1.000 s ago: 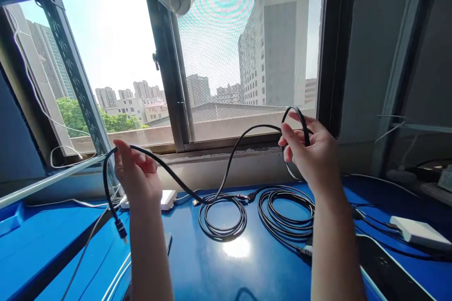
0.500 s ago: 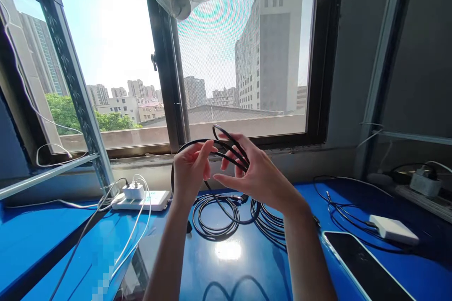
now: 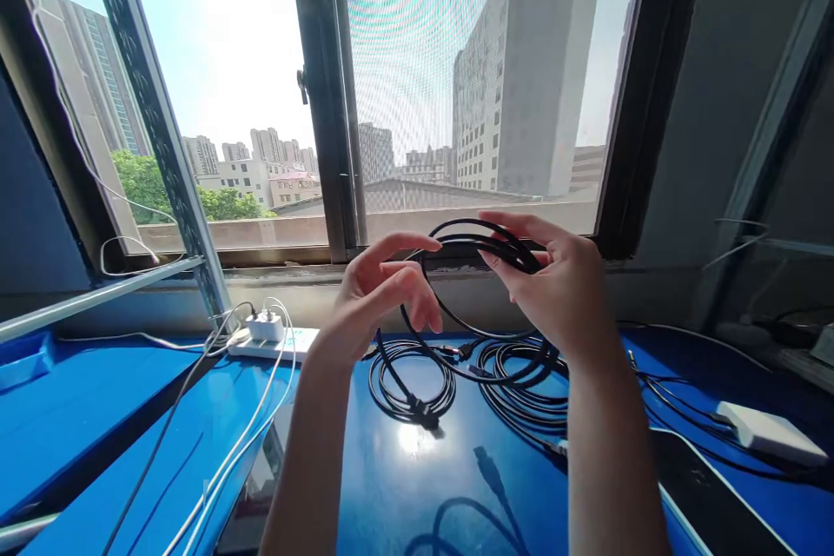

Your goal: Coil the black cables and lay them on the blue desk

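My right hand grips several gathered loops of a black cable between thumb and fingers, raised in front of the window sill. My left hand is beside the loops on their left, fingers apart, with the index finger stretched toward the top strand. One strand passes behind this hand, and the cable's dark plug end hangs below it. Behind and beneath, a smaller coiled black cable lies on the blue table. To its right is a larger coil of black cable, partly covered by the held loops.
A white power strip with a plugged-in adapter stands at back left, white cords trailing forward. On the right are a phone and a white box with cables. A metal shelf post rises at left.
Both hands have moved apart; my right hand has shifted right with the loops. My left fingers have loosened from their pinch. The plug end now hangs in sight, and the view has shifted.
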The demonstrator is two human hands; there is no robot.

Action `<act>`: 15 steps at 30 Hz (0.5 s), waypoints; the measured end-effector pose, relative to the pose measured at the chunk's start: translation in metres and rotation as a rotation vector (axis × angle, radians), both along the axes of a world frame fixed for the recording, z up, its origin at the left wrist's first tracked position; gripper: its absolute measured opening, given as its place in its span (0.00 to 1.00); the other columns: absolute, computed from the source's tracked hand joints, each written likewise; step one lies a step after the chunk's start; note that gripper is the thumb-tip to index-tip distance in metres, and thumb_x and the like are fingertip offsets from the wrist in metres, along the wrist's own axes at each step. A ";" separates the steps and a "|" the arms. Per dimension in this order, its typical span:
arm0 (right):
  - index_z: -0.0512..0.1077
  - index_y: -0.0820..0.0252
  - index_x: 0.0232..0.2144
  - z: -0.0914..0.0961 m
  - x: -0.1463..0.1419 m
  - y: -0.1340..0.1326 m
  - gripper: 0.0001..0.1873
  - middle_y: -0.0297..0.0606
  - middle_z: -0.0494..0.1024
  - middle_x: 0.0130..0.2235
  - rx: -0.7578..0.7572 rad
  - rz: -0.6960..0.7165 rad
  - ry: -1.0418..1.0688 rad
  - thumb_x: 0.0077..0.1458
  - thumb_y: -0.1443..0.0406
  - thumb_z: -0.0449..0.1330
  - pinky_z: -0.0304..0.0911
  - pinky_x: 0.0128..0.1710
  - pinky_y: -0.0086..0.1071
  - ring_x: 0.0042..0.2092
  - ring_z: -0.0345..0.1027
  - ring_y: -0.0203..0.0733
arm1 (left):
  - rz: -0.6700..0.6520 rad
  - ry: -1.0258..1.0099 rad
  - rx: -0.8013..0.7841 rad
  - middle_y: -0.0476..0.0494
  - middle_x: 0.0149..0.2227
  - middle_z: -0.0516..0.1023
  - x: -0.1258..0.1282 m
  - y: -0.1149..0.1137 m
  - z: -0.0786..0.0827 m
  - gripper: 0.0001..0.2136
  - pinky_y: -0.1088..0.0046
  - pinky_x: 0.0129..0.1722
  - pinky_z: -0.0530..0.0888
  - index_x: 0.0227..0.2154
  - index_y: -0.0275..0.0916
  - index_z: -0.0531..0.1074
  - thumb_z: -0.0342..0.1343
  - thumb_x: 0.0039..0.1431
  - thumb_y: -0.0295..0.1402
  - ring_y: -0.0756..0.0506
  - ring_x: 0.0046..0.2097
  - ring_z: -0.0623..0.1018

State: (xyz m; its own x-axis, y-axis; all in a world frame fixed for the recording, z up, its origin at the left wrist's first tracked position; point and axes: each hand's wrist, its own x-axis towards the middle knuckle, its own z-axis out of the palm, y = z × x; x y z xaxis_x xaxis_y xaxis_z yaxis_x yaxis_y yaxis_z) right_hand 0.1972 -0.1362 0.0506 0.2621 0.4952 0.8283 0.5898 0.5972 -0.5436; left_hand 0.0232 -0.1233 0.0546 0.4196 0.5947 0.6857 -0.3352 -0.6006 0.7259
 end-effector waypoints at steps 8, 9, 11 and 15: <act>0.79 0.60 0.39 0.008 -0.008 -0.014 0.21 0.39 0.80 0.31 0.030 -0.192 0.192 0.37 0.72 0.64 0.72 0.35 0.41 0.30 0.73 0.41 | 0.502 0.011 0.276 0.41 0.50 0.74 0.018 0.006 -0.009 0.26 0.62 0.53 0.68 0.49 0.45 0.68 0.66 0.45 0.35 0.40 0.54 0.71; 0.79 0.60 0.40 0.009 -0.009 -0.017 0.21 0.40 0.80 0.32 0.035 -0.211 0.196 0.38 0.72 0.64 0.72 0.33 0.41 0.30 0.73 0.42 | 0.476 0.040 0.267 0.41 0.53 0.72 0.022 0.012 -0.013 0.27 0.60 0.55 0.66 0.52 0.46 0.66 0.65 0.47 0.37 0.39 0.56 0.69; 0.79 0.59 0.41 0.008 -0.009 -0.021 0.22 0.41 0.80 0.35 0.036 -0.243 0.203 0.39 0.71 0.64 0.72 0.33 0.40 0.32 0.73 0.42 | 0.361 0.105 0.201 0.41 0.56 0.69 0.029 0.024 -0.023 0.31 0.58 0.56 0.66 0.57 0.49 0.61 0.63 0.50 0.41 0.38 0.59 0.66; 0.78 0.53 0.43 0.002 0.000 -0.019 0.21 0.40 0.79 0.38 0.023 -0.222 0.101 0.43 0.66 0.66 0.68 0.26 0.38 0.30 0.72 0.40 | 0.223 0.137 0.102 0.39 0.61 0.61 0.040 0.044 -0.041 0.35 0.55 0.58 0.64 0.61 0.51 0.52 0.61 0.52 0.43 0.36 0.62 0.62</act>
State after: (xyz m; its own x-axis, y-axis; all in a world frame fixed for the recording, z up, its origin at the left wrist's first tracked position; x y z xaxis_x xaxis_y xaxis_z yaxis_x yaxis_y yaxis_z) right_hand 0.1975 -0.1550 0.0527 0.4442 0.3973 0.8030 0.6512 0.4724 -0.5940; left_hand 0.0627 -0.0790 0.0135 0.3794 0.6132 0.6929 -0.0896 -0.7210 0.6871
